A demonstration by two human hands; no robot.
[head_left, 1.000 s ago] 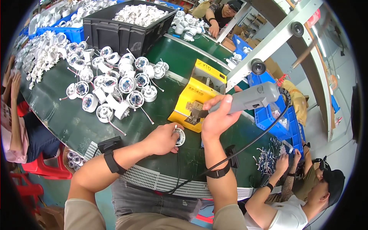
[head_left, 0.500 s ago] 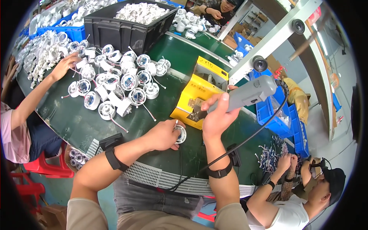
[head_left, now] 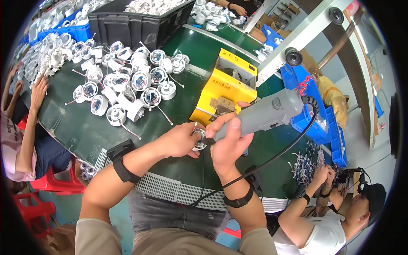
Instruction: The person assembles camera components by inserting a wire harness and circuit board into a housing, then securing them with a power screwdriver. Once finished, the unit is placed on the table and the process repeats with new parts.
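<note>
Pinching the white housing [head_left: 199, 145] by its rim, my left fingers [head_left: 190, 131] curled nearly closed, over the worktop [head_left: 63, 102] just beside the yellow box [head_left: 219, 89]; my right fingers [head_left: 222, 123] wrap the grey driver [head_left: 265, 111], nose at the housing. Housing looks light, stiff, innards probably fragile: I'd take the outer rim. Driver looks heavier, grip the barrel.

Assembly workshop, green workbench [head_left: 80, 123], heaped white parts [head_left: 140, 80]

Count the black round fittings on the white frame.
2: the lower fitting above the grey tool in the right hand; the upper fitting near the top edge. Any behind the white frame would be hidden.
</note>
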